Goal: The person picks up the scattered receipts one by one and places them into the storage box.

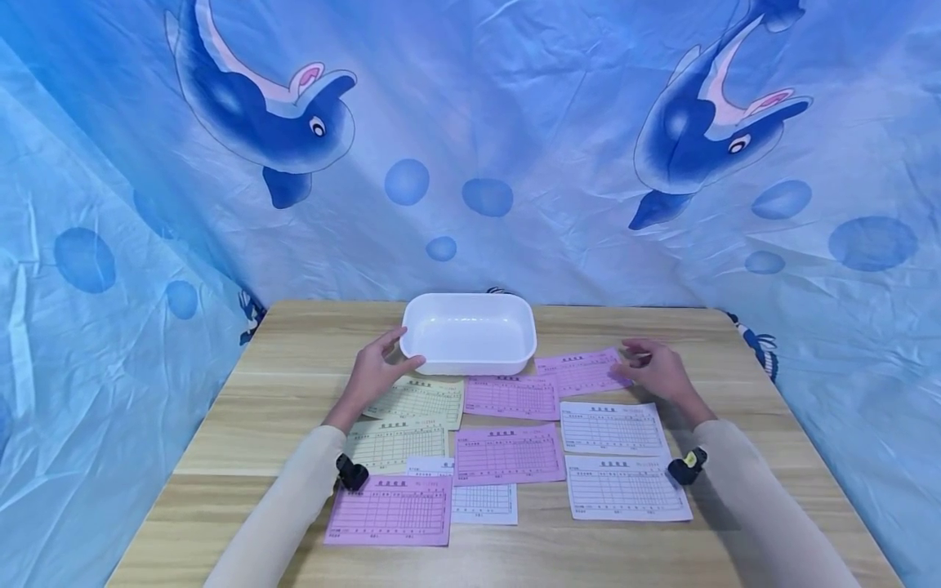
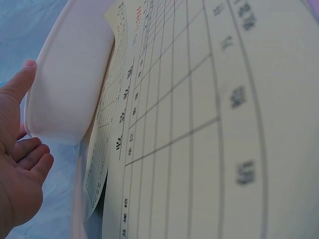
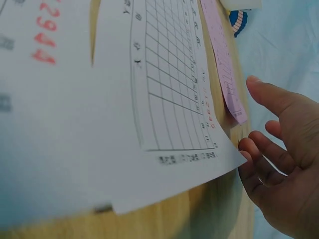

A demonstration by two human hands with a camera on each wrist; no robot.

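My left hand [image 1: 373,374] is at the left end of a white plastic basin [image 1: 468,369], its thumb over the front corner and a fingertip by the side. In the left wrist view the thumb and loosely bent fingers stand apart against the basin's wall [image 2: 75,64]. My right hand [image 1: 657,371] is at the right edge of a pink receipt slip [image 1: 581,373], thumb over its corner. The right wrist view shows those fingers loosely bent and spread from the thumb, beside the pink slip [image 3: 224,74] and a white slip [image 3: 169,119].
Several printed slips lie on the wooden table [image 1: 265,408]: yellow slips [image 1: 397,443] below my left hand, pink slips [image 1: 510,454] in the middle, white slips [image 1: 625,487] at right. Some overlap. A blue dolphin-print cloth [image 1: 470,122] hangs behind and along both sides.
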